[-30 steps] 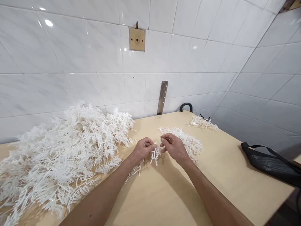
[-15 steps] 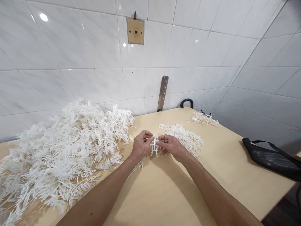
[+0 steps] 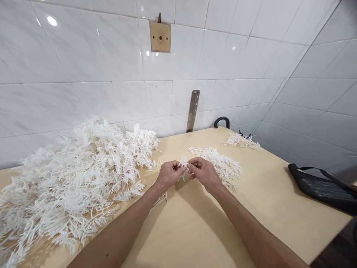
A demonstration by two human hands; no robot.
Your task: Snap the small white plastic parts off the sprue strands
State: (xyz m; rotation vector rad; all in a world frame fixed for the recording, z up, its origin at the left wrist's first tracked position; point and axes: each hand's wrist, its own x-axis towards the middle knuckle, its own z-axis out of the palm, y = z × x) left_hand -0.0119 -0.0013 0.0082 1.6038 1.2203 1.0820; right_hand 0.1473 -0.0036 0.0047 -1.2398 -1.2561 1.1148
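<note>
Sprig (image 3: 183, 160) well within tabletop (image 3: 267, 193) edges

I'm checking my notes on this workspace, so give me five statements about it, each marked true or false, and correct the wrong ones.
1. The left hand and right hand are together at a small white branching piece. True.
2. The large white pile lies to the right of both hands. False: the large white pile is to their left.
3. The square wall plate is black. False: it is a tan-yellow colour.
4. A metal strip rises at the back edge of the table. True.
5. The black mesh item sits beside the left forearm. False: it lies toward the table's right edge.
</note>
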